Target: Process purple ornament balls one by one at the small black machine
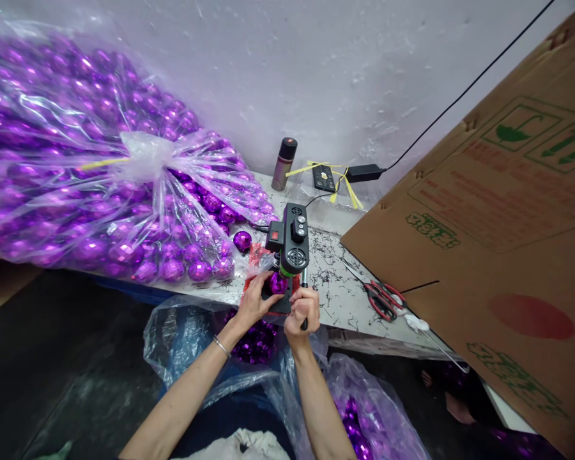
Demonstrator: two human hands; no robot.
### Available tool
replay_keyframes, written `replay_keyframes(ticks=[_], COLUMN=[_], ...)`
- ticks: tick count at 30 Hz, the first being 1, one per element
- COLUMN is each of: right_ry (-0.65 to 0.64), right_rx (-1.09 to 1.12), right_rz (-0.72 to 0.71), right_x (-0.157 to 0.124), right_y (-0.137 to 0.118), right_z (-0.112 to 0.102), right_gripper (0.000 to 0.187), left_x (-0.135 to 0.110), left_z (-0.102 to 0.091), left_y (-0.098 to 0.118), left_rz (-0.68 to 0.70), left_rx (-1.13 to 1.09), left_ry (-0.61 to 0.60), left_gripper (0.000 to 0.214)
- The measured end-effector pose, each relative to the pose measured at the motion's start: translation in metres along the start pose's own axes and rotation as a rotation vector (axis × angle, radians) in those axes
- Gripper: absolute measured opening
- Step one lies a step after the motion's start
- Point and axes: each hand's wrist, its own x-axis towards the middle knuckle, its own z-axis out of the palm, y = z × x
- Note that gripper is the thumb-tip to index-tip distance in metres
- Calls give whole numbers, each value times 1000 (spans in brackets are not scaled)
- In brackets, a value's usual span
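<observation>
Cool, fairly even light brightens the white-topped desk (338,308) around the black plastic machine with round vents (294,239). Behind the machine, the pale lilac-grey wall (268,83) shows only faint shading. Left of the machine, the clear plastic bag of shiny purple balls (144,156) throws back white streaks and pinpoint glints. The dark grey floor (100,358), below and left of the machine, sinks into deep shadow. Right of the machine, wide-angle distortion stretches the large brown cardboard carton (460,255), its faded red print soft.
</observation>
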Motion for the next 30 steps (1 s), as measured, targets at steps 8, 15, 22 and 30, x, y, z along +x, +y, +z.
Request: replay_keyframes(ticks=[8, 15, 22, 30], right_ry=[3, 7, -16, 49], right_rx=[-22, -28, -53, 31], right_rz=[0, -1, -26, 246], right_x=[-2, -3, -4, 41], right_y=[2, 2, 1, -37], right_z=[0, 1, 1, -2], right_gripper=[29, 32, 35, 35], left_x=[0, 0, 0, 0], left_z=[0, 3, 2, 2], left_y=[1, -1, -2, 1], left_rz=[0, 17, 43, 9], left_rx=[2, 5, -6, -11], left_ry=[6, 30, 20, 13], left_gripper=[55, 54, 57, 56])
